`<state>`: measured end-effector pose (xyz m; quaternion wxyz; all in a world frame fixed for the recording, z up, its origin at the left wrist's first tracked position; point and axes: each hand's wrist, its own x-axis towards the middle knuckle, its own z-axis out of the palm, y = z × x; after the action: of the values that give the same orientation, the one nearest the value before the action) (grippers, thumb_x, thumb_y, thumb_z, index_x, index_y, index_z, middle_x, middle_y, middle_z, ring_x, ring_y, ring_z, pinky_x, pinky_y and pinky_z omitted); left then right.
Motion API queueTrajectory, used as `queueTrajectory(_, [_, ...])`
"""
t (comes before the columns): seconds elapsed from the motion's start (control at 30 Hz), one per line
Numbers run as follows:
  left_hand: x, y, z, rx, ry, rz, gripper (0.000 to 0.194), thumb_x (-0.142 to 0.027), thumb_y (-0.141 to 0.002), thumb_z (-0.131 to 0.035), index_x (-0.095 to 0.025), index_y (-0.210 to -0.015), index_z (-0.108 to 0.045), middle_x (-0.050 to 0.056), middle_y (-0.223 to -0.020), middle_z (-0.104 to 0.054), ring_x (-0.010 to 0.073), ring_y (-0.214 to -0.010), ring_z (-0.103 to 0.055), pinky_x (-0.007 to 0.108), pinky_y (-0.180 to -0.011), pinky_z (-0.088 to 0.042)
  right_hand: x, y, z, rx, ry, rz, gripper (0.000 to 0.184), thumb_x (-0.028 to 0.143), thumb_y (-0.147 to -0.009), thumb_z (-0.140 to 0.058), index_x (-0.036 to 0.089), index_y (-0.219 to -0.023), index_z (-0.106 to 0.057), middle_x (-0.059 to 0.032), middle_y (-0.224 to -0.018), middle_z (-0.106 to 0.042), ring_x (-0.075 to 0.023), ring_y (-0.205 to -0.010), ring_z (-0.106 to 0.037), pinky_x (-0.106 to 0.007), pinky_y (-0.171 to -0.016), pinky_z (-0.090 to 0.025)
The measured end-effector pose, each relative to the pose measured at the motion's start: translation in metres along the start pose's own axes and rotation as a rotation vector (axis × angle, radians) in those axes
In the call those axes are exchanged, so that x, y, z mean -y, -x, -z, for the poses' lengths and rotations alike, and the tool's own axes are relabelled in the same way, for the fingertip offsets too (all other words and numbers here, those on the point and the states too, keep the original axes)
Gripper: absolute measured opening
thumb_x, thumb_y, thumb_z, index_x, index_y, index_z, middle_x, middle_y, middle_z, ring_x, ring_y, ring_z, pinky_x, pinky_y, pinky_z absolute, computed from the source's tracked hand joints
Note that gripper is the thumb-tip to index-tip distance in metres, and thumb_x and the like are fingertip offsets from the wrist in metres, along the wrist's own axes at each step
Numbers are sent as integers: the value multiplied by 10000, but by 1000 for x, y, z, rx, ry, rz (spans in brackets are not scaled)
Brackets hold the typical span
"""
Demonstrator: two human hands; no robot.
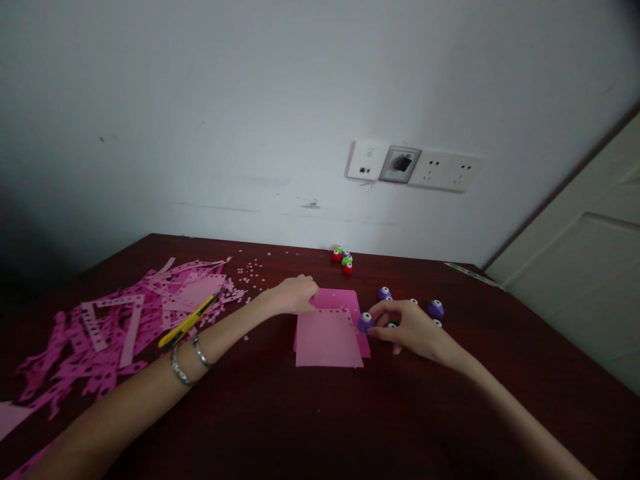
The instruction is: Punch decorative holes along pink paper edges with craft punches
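Head view: the left hand (295, 295) and right hand (405, 327) were apart, both over the middle of a dark red wooden table (310, 420). The left hand lay on the upper left edge of a pale pink paper sheet (327, 340), its fingers curled over a darker pink sheet (340, 300) that sat partly under the pale one. Could not tell if it was pinching the paper or just resting there. The right hand's fingers were closed around a purple craft punch (366, 323), which sat against the right edge of the pale sheet, with the hand just right of it. The pale sheet had a row of small punched holes along its top edge.

More purple punches (435, 308) stood just right of the right hand, partly hidden behind it. Red and green punches (342, 260) were clustered near the far table edge. A heap of pink paper scraps (100, 333) with punched holes lay on the left, with a yellow-handled craft knife (190, 321) on top of it, just beyond the left forearm. Silver bangles (186, 357) circled the left wrist. Tiny paper bits (253, 268) were scattered beside the heap. A white wall socket panel (415, 167) was above the table, and a door (575, 260) was on the right.
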<state>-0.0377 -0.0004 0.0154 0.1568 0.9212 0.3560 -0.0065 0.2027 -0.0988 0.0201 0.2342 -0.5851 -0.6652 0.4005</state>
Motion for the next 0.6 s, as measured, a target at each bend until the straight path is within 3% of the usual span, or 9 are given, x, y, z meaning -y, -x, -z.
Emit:
queueTrajectory(0.07, [0, -1, -5, 1, -103, 86, 307, -386, -664, -639, -133, -838, -632, 122, -937, -551, 250, -889, -473, 321, -680, -394, -7, -4, -6, 16, -9, -17, 241, 266, -684, -667, 144, -886, -617, -2, -677, -573, -87, -504, -533, -190, -374, -498])
queueTrajectory(0.17, [-2, -2, -7, 38, -127, 108, 387, -430, -614, -690, -133, -856, -634, 123, -939, -555, 256, -884, -478, 315, -658, -397, -14, -9, -14, 27, -46, -52, 222, 251, -706, -647, 134, -890, -600, -4, -692, -582, -71, -467, -529, -191, -391, -490])
queueTrajectory(0.33, [1, -3, -9, 77, -29, 116, 304, -355, -608, -705, -139, -812, -639, 85, -843, -599, 211, -803, -517, 280, -636, -386, -18, -11, -19, 54, -41, -42, 205, 246, -732, -632, 139, -896, -573, -3, -697, -598, -72, -456, -548, -195, -423, -478])
queueTrajectory(0.6, [2, -7, -7, 129, 66, 114, 261, -272, -611, -684, -113, -812, -632, 64, -797, -638, 148, -660, -522, 234, -538, -356, -25, -14, -15, 73, -151, -27, 214, 260, -715, -646, 138, -872, -565, -19, -714, -619, -130, -643, -601, -250, -550, -541])
